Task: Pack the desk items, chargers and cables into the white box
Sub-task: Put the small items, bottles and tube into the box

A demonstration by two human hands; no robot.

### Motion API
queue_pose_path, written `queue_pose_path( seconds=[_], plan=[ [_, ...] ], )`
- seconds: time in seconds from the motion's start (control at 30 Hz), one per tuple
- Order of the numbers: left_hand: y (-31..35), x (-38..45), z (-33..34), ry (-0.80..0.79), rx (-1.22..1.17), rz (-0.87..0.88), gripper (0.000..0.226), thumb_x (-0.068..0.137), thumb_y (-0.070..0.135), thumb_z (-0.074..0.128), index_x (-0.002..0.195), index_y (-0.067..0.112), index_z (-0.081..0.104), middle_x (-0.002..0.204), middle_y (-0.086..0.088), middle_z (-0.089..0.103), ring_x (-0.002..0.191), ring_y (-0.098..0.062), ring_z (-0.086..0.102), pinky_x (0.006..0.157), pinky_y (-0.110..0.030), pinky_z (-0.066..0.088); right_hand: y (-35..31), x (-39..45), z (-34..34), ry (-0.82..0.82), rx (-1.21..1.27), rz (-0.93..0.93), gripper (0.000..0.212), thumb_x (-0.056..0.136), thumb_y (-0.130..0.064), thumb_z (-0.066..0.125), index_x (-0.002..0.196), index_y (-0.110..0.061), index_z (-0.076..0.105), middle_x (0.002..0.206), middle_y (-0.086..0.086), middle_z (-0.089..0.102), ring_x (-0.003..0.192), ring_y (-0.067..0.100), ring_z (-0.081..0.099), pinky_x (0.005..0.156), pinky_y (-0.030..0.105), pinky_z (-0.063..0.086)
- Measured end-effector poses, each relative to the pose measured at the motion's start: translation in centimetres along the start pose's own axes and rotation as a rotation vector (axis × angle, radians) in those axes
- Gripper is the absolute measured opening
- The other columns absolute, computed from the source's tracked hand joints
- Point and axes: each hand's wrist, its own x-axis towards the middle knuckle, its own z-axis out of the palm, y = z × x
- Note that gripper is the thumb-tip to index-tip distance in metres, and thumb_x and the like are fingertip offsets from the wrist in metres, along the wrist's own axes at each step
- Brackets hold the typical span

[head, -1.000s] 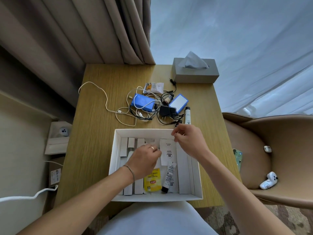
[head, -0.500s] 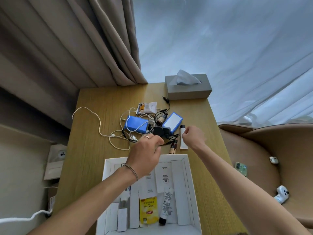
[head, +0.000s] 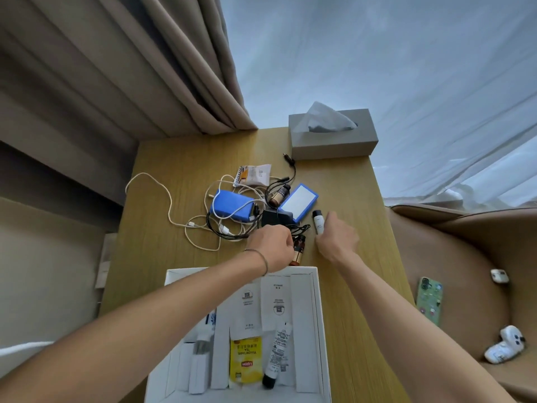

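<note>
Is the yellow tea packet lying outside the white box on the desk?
No, the yellow tea packet lies inside the white box, next to a white tube with a black cap.

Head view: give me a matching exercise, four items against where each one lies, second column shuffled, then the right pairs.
Items:
1. tea bag
2. tissue box
3. phone
4. white tube

Places:
A. on the chair
B. in the white box
C. at the desk's far edge
D. on the desk, at the right hand's fingers

Pairs: 1-B, 2-C, 3-A, 4-D
</note>
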Motion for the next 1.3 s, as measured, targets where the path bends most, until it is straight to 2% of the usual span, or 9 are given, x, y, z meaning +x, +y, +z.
queue_pose_path(
  seconds=[0.13,0.23,0.33,0.47,0.67,0.83,0.97,1.17,1.3],
  plan=[
    [0.7,2.2,1.5,-0.067,0.134,-0.085,0.019,0.092,0.027,0.055,0.097,0.019,0.071,0.092,-0.003,0.070,0.085,-0.022,0.063,0.075,-0.034,0.053,2.0,-0.9,-1.2,-0.058,0.264,0.083,0.028,0.090,-0.027,0.068,0.108,-0.020,0.048,0.093,0.005,0.064,0.078,0.027,0.062,0.059,0.034,0.046],
    [0.8,3.7,2.5,-0.065,0.193,-0.138,0.016,0.091,0.031,0.058,0.089,0.017,0.064,0.086,-0.003,0.064,0.080,-0.022,0.059,0.065,-0.031,0.044,3.3,-2.5,-2.7,-0.068,0.531,0.081,0.011,0.092,-0.017,0.060,0.097,-0.017,0.051,0.088,0.007,0.066,0.078,0.032,0.069,0.066,0.047,0.057],
    [0.7,5.1,3.4,-0.045,0.225,-0.155,0.032,0.089,0.050,0.062,0.084,0.019,0.056,0.079,-0.001,0.059,0.079,-0.022,0.058,0.061,-0.030,0.041,4.3,-4.7,-4.6,-0.067,0.719,0.092,0.021,0.087,-0.005,0.061,0.080,-0.018,0.045,0.080,0.003,0.065,0.070,0.028,0.075,0.064,0.049,0.059],
    [0.6,6.0,4.6,-0.035,0.255,-0.160,0.050,0.082,0.066,0.063,0.071,0.019,0.049,0.071,0.001,0.055,0.073,-0.018,0.058,0.054,-0.027,0.038,5.4,-7.1,-6.9,-0.076,0.808,0.086,0.037,0.078,-0.004,0.073,0.069,-0.020,0.040,0.074,0.002,0.059,0.065,0.020,0.067,0.058,0.036,0.050],
    [1.7,6.9,5.6,-0.034,0.307,-0.105,0.045,0.080,0.063,0.067,0.077,0.019,0.055,0.071,0.000,0.058,0.073,-0.020,0.061,0.060,-0.030,0.044,6.2,-9.5,-8.0,-0.038,0.778,0.062,0.046,0.074,-0.010,0.080,0.062,-0.021,0.036,0.063,-0.003,0.048,0.059,0.014,0.050,0.056,0.030,0.043],
    [2.2,6.4,5.5,-0.054,0.278,-0.093,0.033,0.081,0.049,0.067,0.083,0.017,0.064,0.074,0.000,0.061,0.072,-0.018,0.061,0.060,-0.029,0.046,6.1,-11.3,-8.9,-0.105,0.897,0.027,0.041,0.075,-0.006,0.084,0.088,-0.023,0.050,0.083,0.000,0.074,0.073,0.014,0.073,0.062,0.033,0.055],
    [2.3,5.1,4.2,0.001,0.208,-0.094,0.037,0.083,0.053,0.057,0.067,0.019,0.052,0.067,0.001,0.054,0.067,-0.017,0.054,0.058,-0.027,0.039,5.1,-12.8,-10.1,-0.213,0.922,-0.009,0.061,0.076,0.003,0.078,0.117,-0.037,0.056,0.088,-0.001,0.078,0.081,0.012,0.075,0.066,0.028,0.050],
    [1.6,1.7,0.4,0.135,0.075,0.004,0.039,0.082,0.057,0.052,0.076,0.020,0.062,0.075,-0.001,0.062,0.072,-0.019,0.059,0.055,-0.027,0.038,2.8,-16.3,-11.4,-0.321,0.988,-0.110,0.008,0.093,-0.016,0.068,0.099,-0.021,0.070,0.078,-0.001,0.075,0.073,0.021,0.075,0.065,0.033,0.055],
    [0.2,-1.4,-1.8,0.235,-0.136,0.039,0.043,0.081,0.054,0.060,0.068,0.014,0.067,0.070,-0.004,0.066,0.070,-0.022,0.062,0.057,-0.029,0.044,0.9,-18.3,-10.5,-0.290,0.910,-0.134,0.014,0.093,-0.029,0.070,0.087,-0.018,0.076,0.064,-0.009,0.071,0.056,0.003,0.064,0.052,0.021,0.047]
  ],
)
